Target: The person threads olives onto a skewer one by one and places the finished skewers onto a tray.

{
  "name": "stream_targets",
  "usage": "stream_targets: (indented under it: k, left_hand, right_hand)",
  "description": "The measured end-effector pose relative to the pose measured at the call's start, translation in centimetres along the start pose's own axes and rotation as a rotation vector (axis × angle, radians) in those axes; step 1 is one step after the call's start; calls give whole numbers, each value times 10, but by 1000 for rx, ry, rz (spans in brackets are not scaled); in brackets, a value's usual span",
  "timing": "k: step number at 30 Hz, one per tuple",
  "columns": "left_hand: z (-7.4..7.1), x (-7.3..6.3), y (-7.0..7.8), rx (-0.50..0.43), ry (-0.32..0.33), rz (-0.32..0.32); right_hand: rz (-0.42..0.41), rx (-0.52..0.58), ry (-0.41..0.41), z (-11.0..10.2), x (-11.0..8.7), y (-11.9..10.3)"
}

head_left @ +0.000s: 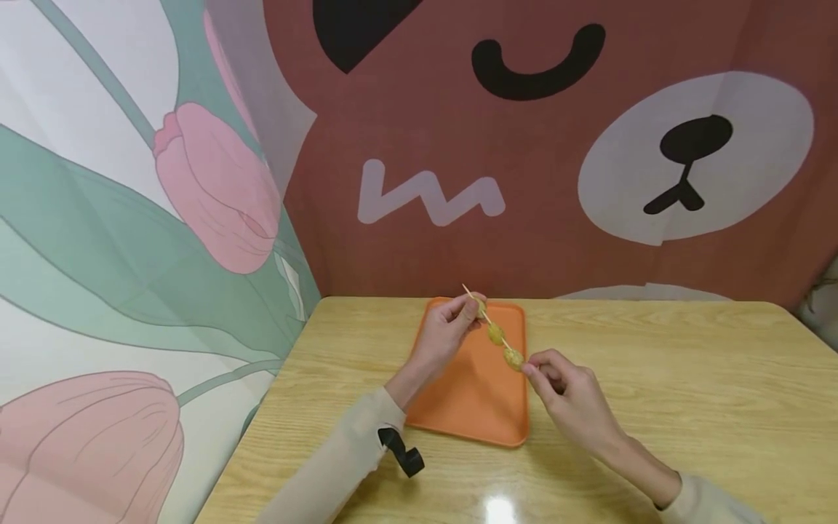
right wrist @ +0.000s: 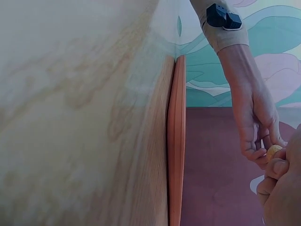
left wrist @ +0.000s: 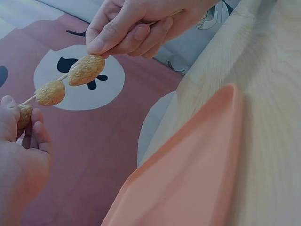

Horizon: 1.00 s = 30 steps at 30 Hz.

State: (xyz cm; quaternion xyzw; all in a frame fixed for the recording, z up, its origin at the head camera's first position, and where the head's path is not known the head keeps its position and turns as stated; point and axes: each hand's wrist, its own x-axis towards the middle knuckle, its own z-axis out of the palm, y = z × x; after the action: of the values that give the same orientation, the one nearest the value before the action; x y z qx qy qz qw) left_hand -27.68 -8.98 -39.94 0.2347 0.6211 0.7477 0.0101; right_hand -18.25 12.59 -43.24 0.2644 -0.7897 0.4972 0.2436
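Over the orange tray [head_left: 481, 397], a thin wooden skewer [head_left: 487, 318] slants down from left to right, carrying three oval, yellow-brown food balls. My left hand [head_left: 447, 329] pinches the far ball [left wrist: 24, 116] between thumb and fingers, and the skewer's pointed tip sticks out past it in the head view. The middle ball [head_left: 495, 334] and the near ball [head_left: 513, 359] sit spaced along the stick. My right hand [head_left: 572, 397] grips the skewer just behind the near ball, fingers curled round it; in the left wrist view the stick's other end shows beyond those fingers.
The tray lies flat on a wood-grain table [head_left: 687, 378], towards its far edge. Behind stands a cloth backdrop [head_left: 406, 255] with a bear print, and a flower-print one [head_left: 222, 196] is at the left. A black strap [head_left: 402, 453] hangs at my left sleeve.
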Motion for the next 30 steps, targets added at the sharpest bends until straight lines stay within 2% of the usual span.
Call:
stream_targets:
  k: [8, 14, 18, 25, 30]
  left_hand:
    - [1, -3, 1, 79, -1, -27]
    - [-4, 0, 4, 22, -27, -91]
    - [-10, 2, 7, -13, -28, -97]
    - [-17, 6, 8, -39, 4, -108]
    - [-20, 7, 7, -2, 97, -145]
  right_hand:
    - [33, 19, -17, -2, 1, -1]
    - [30, 35, -86, -7, 3, 3]
    - [83, 67, -172, -11, 6, 3]
    - [206, 50, -336, -11, 13, -2]
    - [238, 35, -384, -3, 18, 1]
